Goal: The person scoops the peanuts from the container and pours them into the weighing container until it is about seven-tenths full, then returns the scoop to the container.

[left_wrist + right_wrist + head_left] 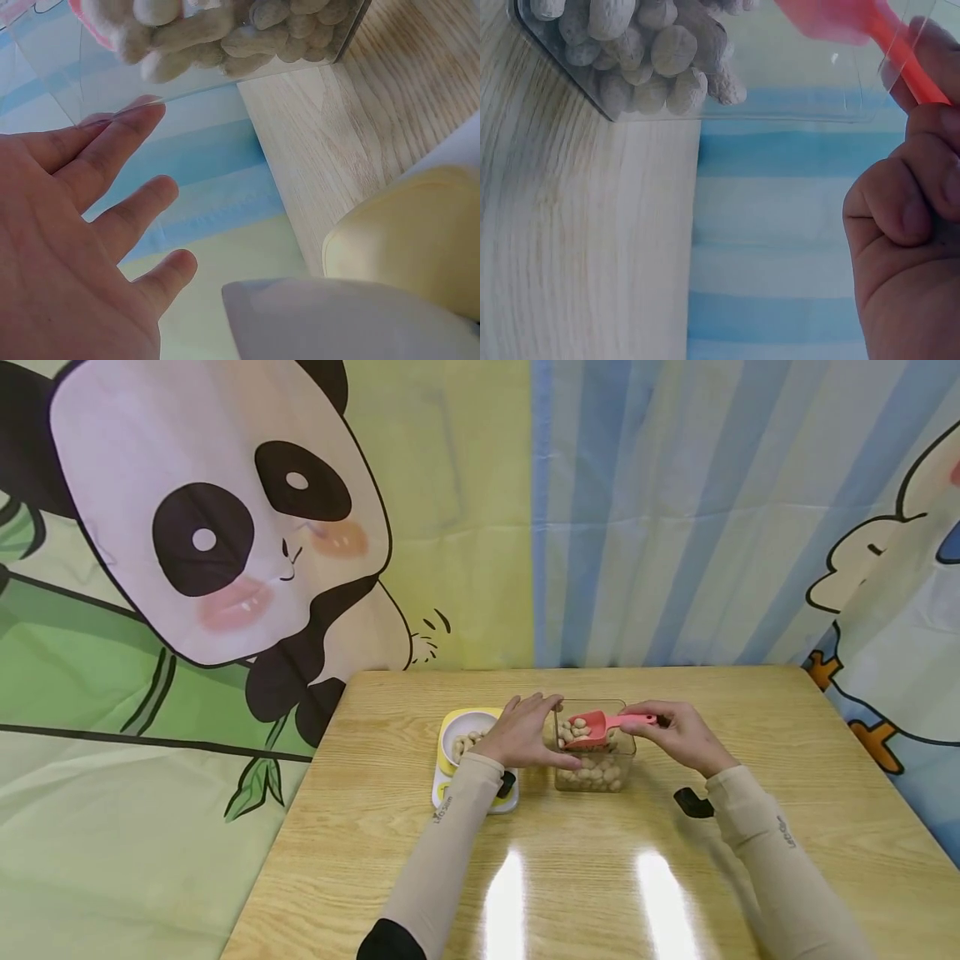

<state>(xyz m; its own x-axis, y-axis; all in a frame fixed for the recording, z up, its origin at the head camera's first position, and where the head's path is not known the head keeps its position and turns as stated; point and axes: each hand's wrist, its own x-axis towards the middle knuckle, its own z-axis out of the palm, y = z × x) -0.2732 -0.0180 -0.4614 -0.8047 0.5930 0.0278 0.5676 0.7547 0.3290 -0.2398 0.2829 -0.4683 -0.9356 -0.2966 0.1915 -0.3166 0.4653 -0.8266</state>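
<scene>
A clear plastic container (pixel 592 775) with peanuts (pixel 651 56) in it stands on the table. My left hand (pixel 525 733) holds it at the left, thumb at the front rim and fingertips at the back corner; the other fingers spread out straight in the left wrist view. In my right hand (pixel 684 737), fingers curl round the handle of a pink-red scoop (pixel 600 727). The scoop's bowl lies within the container's opening, with several peanuts in and beside it. Left of the container, a white bowl (pixel 478 720) with peanuts sits on a yellow-and-white scale (pixel 448 727), partly hidden by my left arm.
The wooden table (pixel 600 877) ends at the back against a printed curtain (pixel 450 568) with a panda and blue stripes. A small black device (pixel 693 803) shows beside the right wrist, and another (pixel 507 783) by the left wrist.
</scene>
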